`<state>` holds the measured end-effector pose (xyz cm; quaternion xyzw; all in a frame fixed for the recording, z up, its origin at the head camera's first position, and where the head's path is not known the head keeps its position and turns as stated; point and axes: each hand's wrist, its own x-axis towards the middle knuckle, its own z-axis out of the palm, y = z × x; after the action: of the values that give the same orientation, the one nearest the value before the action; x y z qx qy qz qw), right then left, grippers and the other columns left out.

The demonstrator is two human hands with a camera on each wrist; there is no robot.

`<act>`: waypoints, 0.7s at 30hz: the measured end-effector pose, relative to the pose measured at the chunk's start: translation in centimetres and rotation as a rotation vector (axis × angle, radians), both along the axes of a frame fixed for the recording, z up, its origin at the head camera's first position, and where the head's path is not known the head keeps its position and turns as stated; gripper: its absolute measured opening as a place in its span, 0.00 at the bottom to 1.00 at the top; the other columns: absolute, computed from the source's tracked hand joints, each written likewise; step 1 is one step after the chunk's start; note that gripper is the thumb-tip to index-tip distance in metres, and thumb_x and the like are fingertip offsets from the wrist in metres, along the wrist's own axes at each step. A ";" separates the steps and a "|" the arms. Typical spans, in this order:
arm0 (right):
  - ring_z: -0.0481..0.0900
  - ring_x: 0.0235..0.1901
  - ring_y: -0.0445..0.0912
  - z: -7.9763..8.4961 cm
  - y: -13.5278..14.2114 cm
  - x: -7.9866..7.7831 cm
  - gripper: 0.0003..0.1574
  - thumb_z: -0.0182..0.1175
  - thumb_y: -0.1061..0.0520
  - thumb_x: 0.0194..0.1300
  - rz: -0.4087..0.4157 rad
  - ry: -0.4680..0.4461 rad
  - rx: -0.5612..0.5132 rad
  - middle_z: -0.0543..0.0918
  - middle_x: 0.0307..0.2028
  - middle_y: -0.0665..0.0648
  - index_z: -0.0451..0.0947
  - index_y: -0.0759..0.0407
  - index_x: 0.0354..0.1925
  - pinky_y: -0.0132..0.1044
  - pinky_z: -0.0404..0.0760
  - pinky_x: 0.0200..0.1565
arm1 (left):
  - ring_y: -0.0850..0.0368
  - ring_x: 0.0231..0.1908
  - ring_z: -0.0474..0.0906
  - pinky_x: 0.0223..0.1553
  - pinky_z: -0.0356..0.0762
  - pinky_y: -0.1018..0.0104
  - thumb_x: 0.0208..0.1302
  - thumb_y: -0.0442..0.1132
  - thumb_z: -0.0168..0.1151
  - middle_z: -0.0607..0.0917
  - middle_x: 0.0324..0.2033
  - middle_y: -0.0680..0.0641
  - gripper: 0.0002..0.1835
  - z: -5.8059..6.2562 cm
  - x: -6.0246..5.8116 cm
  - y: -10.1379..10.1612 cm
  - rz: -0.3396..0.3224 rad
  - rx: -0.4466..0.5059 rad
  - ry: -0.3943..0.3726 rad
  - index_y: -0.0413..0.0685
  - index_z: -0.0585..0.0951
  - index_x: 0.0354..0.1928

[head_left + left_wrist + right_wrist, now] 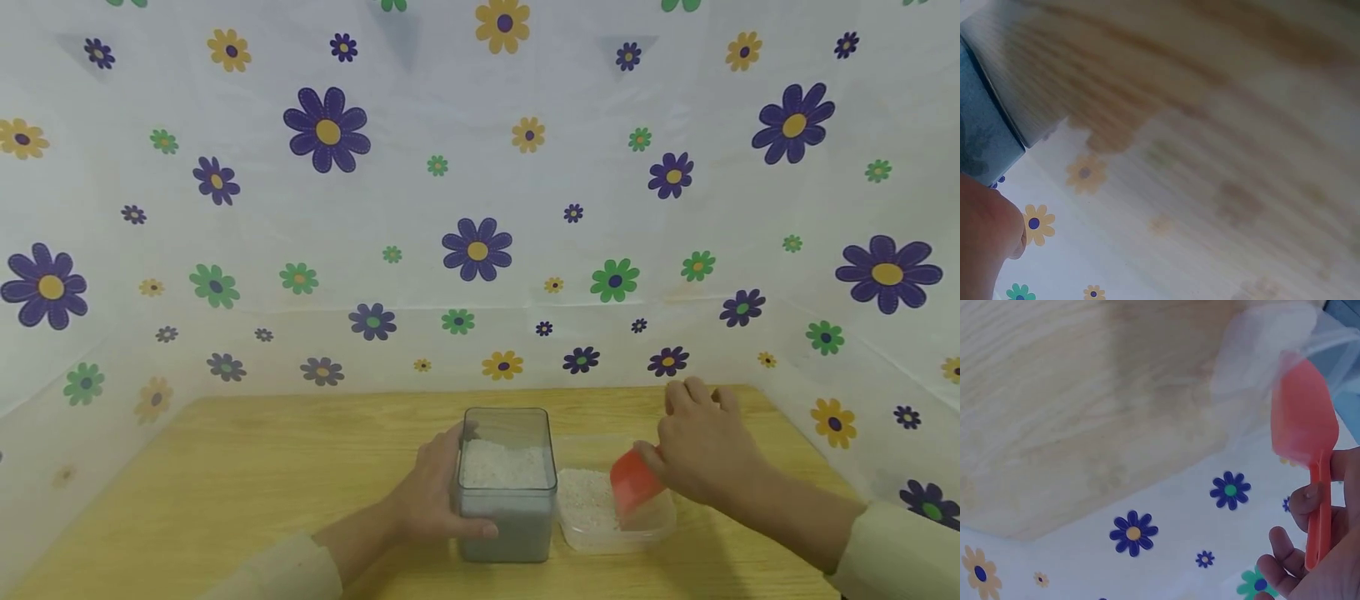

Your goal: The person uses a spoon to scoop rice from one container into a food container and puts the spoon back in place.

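A smoky see-through square canister (504,525) stands on the table with white grains, like rice, inside. My left hand (431,492) grips its left side, thumb across the front and fingers toward the back. Part of the canister (985,119) also shows at the left edge of the left wrist view. To its right sits a low clear plastic tub (615,542) with more grains (585,496) piled at its left. My right hand (705,446) holds a red scoop (633,483) by its handle (1317,519), the scoop's blade tipped down into the tub.
Beneath everything is a wood-grain table (262,475). A white curtain (420,108) printed with purple, yellow and green flowers rises behind the table and along both sides. Beyond the right hand lies the table's back right corner.
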<state>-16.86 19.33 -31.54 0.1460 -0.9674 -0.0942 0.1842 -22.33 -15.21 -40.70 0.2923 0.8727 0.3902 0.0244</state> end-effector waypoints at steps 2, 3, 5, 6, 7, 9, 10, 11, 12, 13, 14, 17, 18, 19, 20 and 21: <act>0.69 0.42 0.56 1.0 -0.2 -0.2 0.33 0.59 0.39 0.64 0.006 0.037 -0.004 0.76 0.36 0.58 0.64 0.50 0.08 0.59 0.69 0.44 | 0.50 0.66 0.58 0.66 0.59 0.38 0.38 0.65 0.78 0.66 0.67 0.50 0.66 0.0 0.0 0.0 0.001 -0.001 -0.004 0.51 0.52 0.77; 0.69 0.42 0.56 1.5 -0.3 -0.3 0.33 0.59 0.39 0.64 0.006 0.053 -0.011 0.76 0.36 0.58 0.65 0.50 0.08 0.60 0.69 0.44 | 0.49 0.66 0.58 0.66 0.59 0.38 0.38 0.65 0.78 0.66 0.67 0.50 0.66 0.1 0.1 0.0 0.002 -0.001 -0.007 0.52 0.52 0.77; 0.69 0.43 0.57 2.5 -0.5 -0.5 0.33 0.59 0.40 0.64 0.004 0.085 -0.033 0.77 0.37 0.59 0.66 0.50 0.08 0.60 0.68 0.44 | 0.49 0.66 0.58 0.66 0.59 0.38 0.38 0.64 0.78 0.66 0.67 0.50 0.66 0.1 0.1 0.0 0.003 -0.001 -0.011 0.53 0.52 0.76; 0.69 0.43 0.57 2.9 -0.6 -0.6 0.32 0.59 0.40 0.64 0.006 0.105 -0.047 0.77 0.37 0.59 0.66 0.50 0.09 0.60 0.68 0.44 | 0.49 0.66 0.58 0.66 0.59 0.38 0.38 0.65 0.78 0.66 0.67 0.50 0.66 0.1 0.1 0.0 0.003 -0.003 -0.012 0.53 0.52 0.76; 0.69 0.43 0.57 3.3 -0.8 -0.7 0.32 0.59 0.39 0.64 0.006 0.123 -0.058 0.77 0.37 0.59 0.67 0.51 0.09 0.59 0.68 0.44 | 0.49 0.66 0.58 0.66 0.59 0.38 0.38 0.65 0.78 0.66 0.67 0.50 0.66 0.1 0.1 0.0 0.003 -0.004 -0.010 0.53 0.51 0.76; 0.68 0.43 0.57 4.0 -1.2 -1.0 0.33 0.59 0.39 0.64 0.015 0.159 -0.085 0.76 0.37 0.59 0.67 0.51 0.09 0.58 0.67 0.44 | 0.48 0.66 0.58 0.66 0.59 0.37 0.38 0.65 0.78 0.66 0.67 0.49 0.66 0.1 0.1 0.0 0.005 -0.005 -0.005 0.52 0.52 0.76; 0.68 0.44 0.57 4.3 -1.5 -1.1 0.33 0.59 0.39 0.65 0.021 0.176 -0.097 0.75 0.37 0.59 0.67 0.51 0.09 0.57 0.66 0.44 | 0.48 0.66 0.58 0.66 0.59 0.37 0.38 0.65 0.78 0.66 0.67 0.49 0.66 0.0 0.1 0.0 0.004 -0.006 0.000 0.52 0.52 0.76; 0.67 0.44 0.58 4.6 -1.8 -1.1 0.33 0.59 0.39 0.65 0.030 0.192 -0.108 0.75 0.37 0.59 0.68 0.52 0.09 0.57 0.66 0.45 | 0.48 0.66 0.58 0.66 0.58 0.37 0.38 0.65 0.78 0.66 0.67 0.49 0.67 0.0 0.1 0.0 0.004 -0.008 0.003 0.51 0.52 0.77; 0.67 0.45 0.58 4.9 -2.1 -1.2 0.33 0.59 0.38 0.65 0.040 0.206 -0.115 0.75 0.38 0.59 0.69 0.52 0.10 0.57 0.66 0.45 | 0.47 0.66 0.58 0.67 0.58 0.37 0.37 0.65 0.78 0.66 0.68 0.48 0.67 0.0 0.1 0.0 0.005 -0.008 0.007 0.50 0.52 0.77; 0.67 0.46 0.58 5.2 -2.4 -1.2 0.33 0.59 0.38 0.66 0.049 0.216 -0.124 0.75 0.39 0.59 0.69 0.52 0.10 0.57 0.66 0.45 | 0.47 0.66 0.58 0.67 0.58 0.37 0.37 0.65 0.78 0.66 0.68 0.48 0.67 0.0 0.1 0.0 0.006 -0.007 0.010 0.50 0.52 0.77; 0.67 0.47 0.58 5.4 -2.7 -1.3 0.33 0.59 0.39 0.66 0.059 0.224 -0.133 0.75 0.39 0.59 0.69 0.52 0.11 0.57 0.66 0.46 | 0.47 0.66 0.58 0.67 0.58 0.37 0.37 0.65 0.79 0.66 0.68 0.48 0.67 0.0 0.1 0.0 0.006 -0.005 0.009 0.50 0.52 0.77; 0.67 0.48 0.58 6.0 -3.8 -1.3 0.31 0.60 0.40 0.65 0.083 0.229 -0.171 0.74 0.40 0.59 0.70 0.52 0.11 0.56 0.66 0.46 | 0.48 0.66 0.58 0.67 0.58 0.37 0.36 0.65 0.79 0.67 0.67 0.49 0.67 0.0 0.1 0.0 0.009 0.001 0.005 0.50 0.53 0.76; 0.67 0.48 0.57 6.1 -4.1 -1.4 0.31 0.60 0.40 0.65 0.087 0.225 -0.188 0.74 0.40 0.59 0.70 0.52 0.11 0.55 0.66 0.46 | 0.48 0.66 0.58 0.67 0.58 0.37 0.36 0.65 0.79 0.67 0.67 0.49 0.67 0.0 0.1 0.0 0.010 0.003 0.005 0.50 0.53 0.76; 0.67 0.48 0.57 6.2 -4.5 -1.4 0.31 0.61 0.40 0.65 0.089 0.221 -0.201 0.73 0.40 0.59 0.70 0.52 0.11 0.55 0.66 0.45 | 0.48 0.66 0.58 0.66 0.58 0.37 0.36 0.65 0.79 0.67 0.67 0.49 0.67 0.0 0.1 0.0 0.011 0.003 0.005 0.49 0.53 0.76; 0.67 0.48 0.57 6.3 -4.9 -1.4 0.31 0.61 0.40 0.65 0.091 0.216 -0.213 0.73 0.39 0.58 0.70 0.52 0.11 0.54 0.67 0.45 | 0.49 0.66 0.58 0.66 0.58 0.38 0.36 0.65 0.79 0.67 0.67 0.49 0.67 0.1 0.2 0.0 0.012 0.001 0.007 0.50 0.53 0.76; 0.67 0.47 0.56 6.3 -5.2 -1.5 0.31 0.61 0.40 0.65 0.090 0.209 -0.222 0.73 0.38 0.58 0.71 0.52 0.11 0.54 0.67 0.44 | 0.49 0.66 0.59 0.67 0.58 0.38 0.36 0.65 0.79 0.67 0.67 0.49 0.67 0.1 0.2 0.0 0.013 -0.002 0.011 0.49 0.53 0.76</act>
<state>-18.36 14.09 -25.24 0.1575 -0.9399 0.0068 0.3030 -22.17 -15.21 -40.60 0.2889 0.8750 0.3880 0.0172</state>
